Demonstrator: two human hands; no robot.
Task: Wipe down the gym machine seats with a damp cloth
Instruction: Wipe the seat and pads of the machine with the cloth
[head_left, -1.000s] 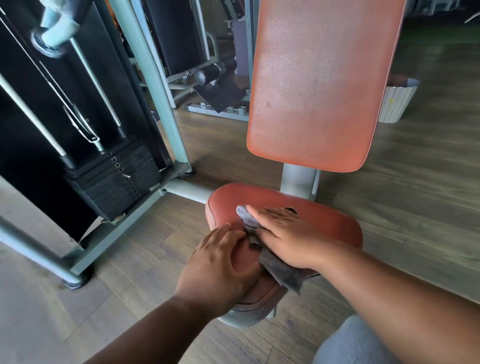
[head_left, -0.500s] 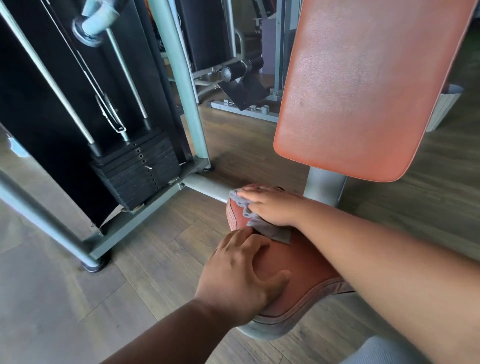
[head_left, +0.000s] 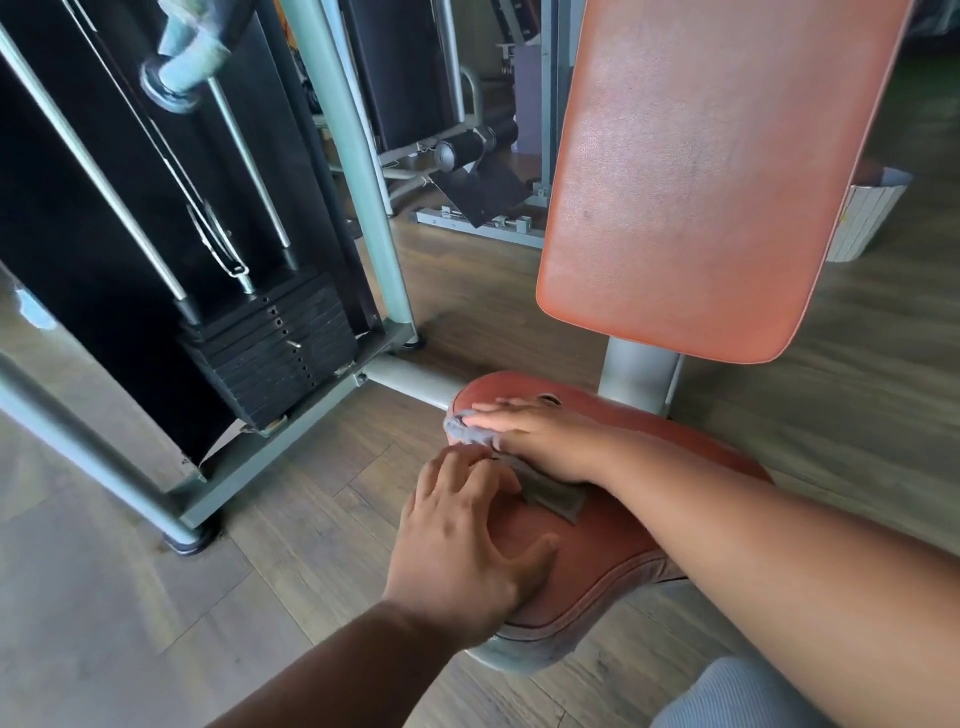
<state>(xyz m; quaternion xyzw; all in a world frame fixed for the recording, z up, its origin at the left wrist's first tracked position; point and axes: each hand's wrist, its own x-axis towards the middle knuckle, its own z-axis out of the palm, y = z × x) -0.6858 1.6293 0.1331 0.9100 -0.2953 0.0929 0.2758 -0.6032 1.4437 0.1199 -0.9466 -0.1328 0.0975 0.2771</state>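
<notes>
While wiping the seat (head_left: 597, 551) | right hand (head_left: 540, 434) flat, pressing cloth (head_left: 550, 493) at far-left edge | left hand (head_left: 457, 540) spread, bracing | next: sweep back across.

Seat pad w/ cloth and both hands on it

Red-orange seat pad (head_left: 618, 540) carries a grey cloth (head_left: 550, 493), spread from its far-left edge toward mid-pad. Right hand (head_left: 540, 434) lies flat on the cloth, fingers straight. Left hand (head_left: 462, 540) rests on the pad's near-left edge, fingers spread, fingertips just beside the cloth. Pad's grey base stands over wood-plank floor (head_left: 311, 519).
</notes>
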